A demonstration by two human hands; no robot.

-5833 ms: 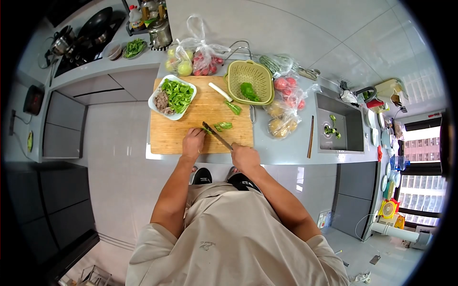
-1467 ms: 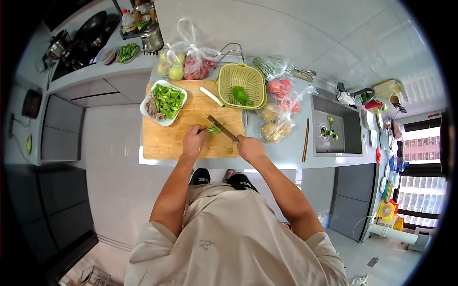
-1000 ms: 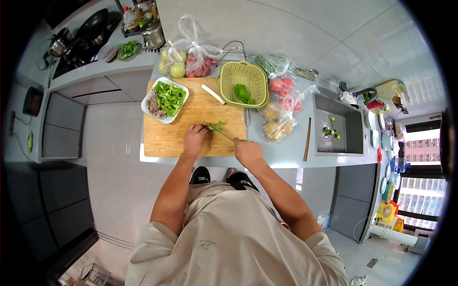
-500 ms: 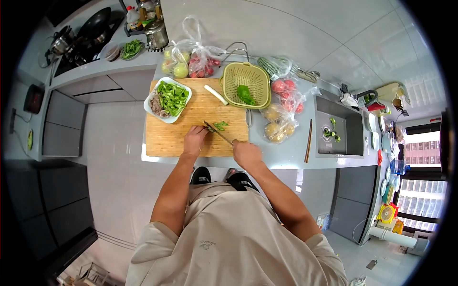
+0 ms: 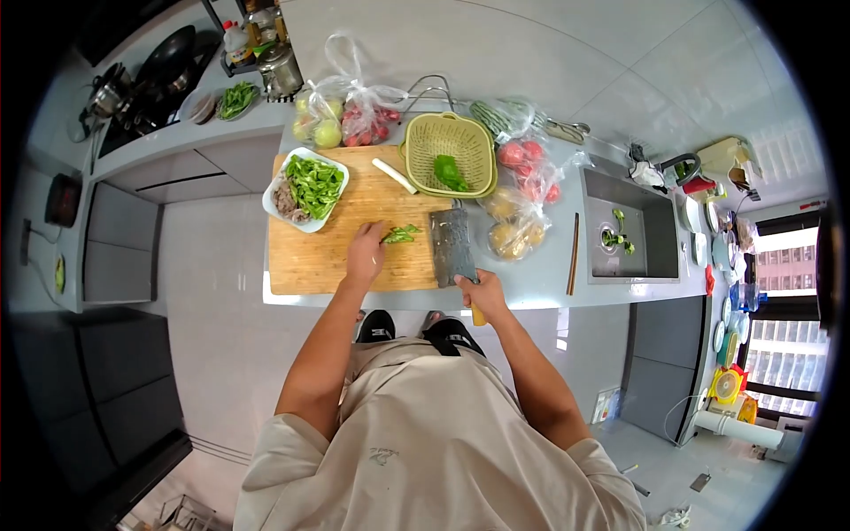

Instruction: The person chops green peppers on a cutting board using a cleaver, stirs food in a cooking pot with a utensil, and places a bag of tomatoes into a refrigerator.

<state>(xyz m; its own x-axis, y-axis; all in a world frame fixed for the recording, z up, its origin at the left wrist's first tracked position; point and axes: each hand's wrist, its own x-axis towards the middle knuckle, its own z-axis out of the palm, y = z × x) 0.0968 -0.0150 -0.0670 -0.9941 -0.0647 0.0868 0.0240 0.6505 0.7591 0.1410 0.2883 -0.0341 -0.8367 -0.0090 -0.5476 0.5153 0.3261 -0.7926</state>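
Observation:
My left hand (image 5: 365, 255) is on the wooden cutting board (image 5: 305, 257), its fingers drawn together and curled down against several green pepper slices (image 5: 404, 234). Part of its grip is hidden from above. In my right hand (image 5: 484, 293) is a cleaver (image 5: 453, 246) with a yellow handle, its broad blade turned flat over the board's right edge. A white dish (image 5: 310, 227) of cut green peppers (image 5: 314, 186) and sliced meat (image 5: 288, 200) stands at the board's upper left. Near the top edge lies a white scallion piece (image 5: 394, 175).
A yellow-green basket (image 5: 414, 146) holding a green pepper (image 5: 449, 172) stands behind the board. Bagged tomatoes (image 5: 522, 154) and potatoes (image 5: 513, 239) sit to the right. Brown chopsticks (image 5: 574, 254) lie before the sink (image 5: 652, 268). Bagged fruit (image 5: 328, 134) is at the back left.
The cleaver has moved right, away from the slices, and its blade has turned from edge-down to flat. My left hand has shifted slightly right beside the slices.

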